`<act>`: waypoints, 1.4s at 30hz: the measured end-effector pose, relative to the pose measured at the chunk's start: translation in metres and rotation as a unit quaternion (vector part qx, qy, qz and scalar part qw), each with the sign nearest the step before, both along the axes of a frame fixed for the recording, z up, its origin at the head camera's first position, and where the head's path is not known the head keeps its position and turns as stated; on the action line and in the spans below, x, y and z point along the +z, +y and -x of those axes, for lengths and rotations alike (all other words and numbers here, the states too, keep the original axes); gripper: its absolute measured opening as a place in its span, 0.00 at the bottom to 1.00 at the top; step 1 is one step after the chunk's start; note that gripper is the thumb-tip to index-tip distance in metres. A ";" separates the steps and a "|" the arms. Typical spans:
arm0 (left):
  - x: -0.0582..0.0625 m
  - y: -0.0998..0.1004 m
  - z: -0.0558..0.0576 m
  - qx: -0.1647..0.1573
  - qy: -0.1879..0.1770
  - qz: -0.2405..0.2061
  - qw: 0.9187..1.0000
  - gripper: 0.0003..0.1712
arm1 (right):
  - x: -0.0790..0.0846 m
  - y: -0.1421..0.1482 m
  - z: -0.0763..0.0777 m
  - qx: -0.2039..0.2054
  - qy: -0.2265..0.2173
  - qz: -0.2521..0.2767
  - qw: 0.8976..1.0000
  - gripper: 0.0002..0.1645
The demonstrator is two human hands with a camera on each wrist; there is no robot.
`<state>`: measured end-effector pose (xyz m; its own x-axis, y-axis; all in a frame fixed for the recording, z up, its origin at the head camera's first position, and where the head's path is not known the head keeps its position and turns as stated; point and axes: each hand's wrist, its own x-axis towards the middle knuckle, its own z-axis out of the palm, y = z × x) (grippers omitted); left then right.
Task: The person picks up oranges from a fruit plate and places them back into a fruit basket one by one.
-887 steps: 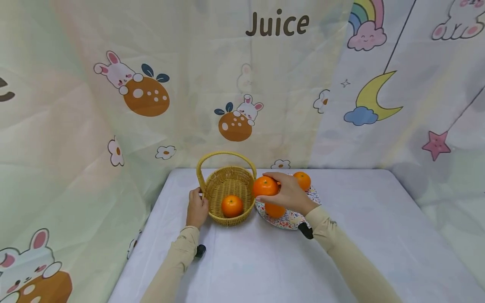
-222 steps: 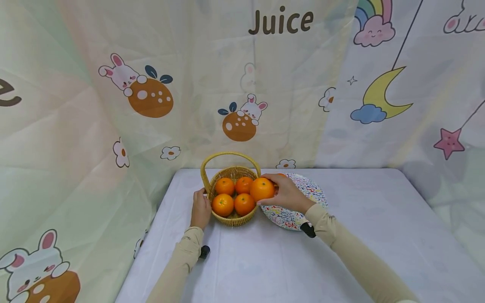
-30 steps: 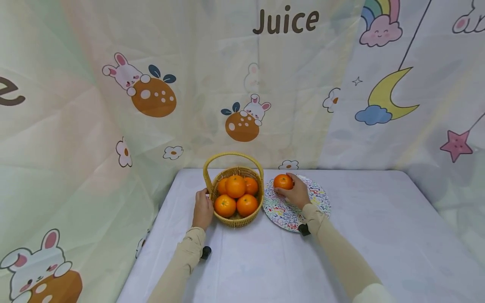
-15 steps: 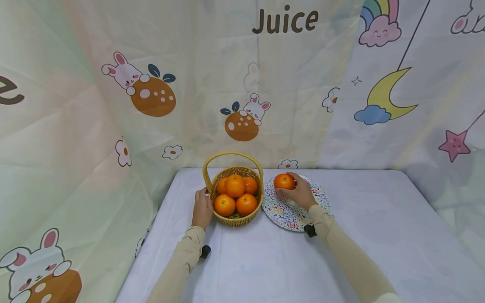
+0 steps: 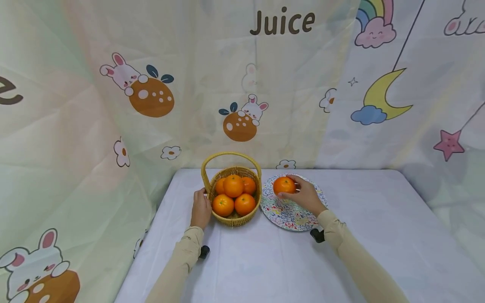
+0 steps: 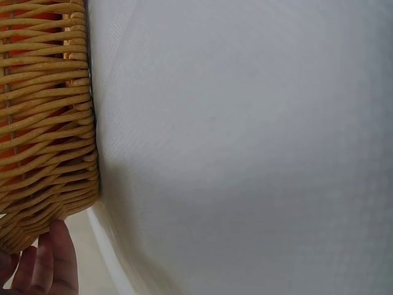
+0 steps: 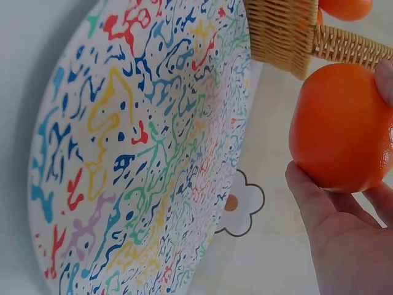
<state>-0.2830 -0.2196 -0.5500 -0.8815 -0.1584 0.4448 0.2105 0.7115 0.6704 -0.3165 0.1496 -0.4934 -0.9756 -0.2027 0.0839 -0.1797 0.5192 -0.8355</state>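
A yellow wicker basket (image 5: 235, 221) with an arched handle stands on the table, several oranges (image 5: 233, 186) inside it, one heaped over the others. At its left side my left hand (image 5: 201, 208) grips the rim by the foot of the handle; the left wrist view shows its fingertips (image 6: 60, 230) against the weave. To the right, my right hand (image 5: 306, 195) holds another orange (image 5: 284, 185) between thumb and fingers. In the right wrist view this orange (image 7: 341, 129) is held up clear of the round, colourfully patterned plate (image 7: 141, 160), which bears no other fruit.
A white cloth covers the table (image 5: 261, 265), whose back edge meets a printed curtain (image 5: 197, 84) with rabbits, fruit and a moon. The patterned plate (image 5: 291, 219) lies close beside the basket. A small black device (image 5: 317, 235) is at my right wrist.
Over the last half minute the basket has gone from one orange to several, while the plate has emptied. Just now my right hand has raised the last orange off the plate; my left hand stays put.
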 end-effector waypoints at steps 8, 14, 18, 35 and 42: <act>0.000 0.000 0.000 0.004 0.006 -0.004 1.000 0.18 | 0.003 -0.002 -0.015 0.016 0.008 0.008 1.000 0.53; 0.000 0.000 -0.001 0.000 -0.004 -0.007 1.000 0.18 | 0.007 -0.007 -0.025 0.027 0.022 0.018 0.999 0.50; -0.001 0.000 -0.002 0.003 -0.012 -0.008 1.000 0.19 | 0.012 -0.013 -0.030 0.035 0.034 0.024 0.999 0.48; 0.002 0.001 0.002 0.003 -0.027 -0.009 1.000 0.19 | 0.032 -0.068 -0.038 0.113 0.055 0.062 0.990 0.47; 0.004 0.004 0.000 0.013 -0.033 -0.011 0.999 0.19 | 0.031 -0.094 -0.036 0.140 0.058 0.076 0.986 0.47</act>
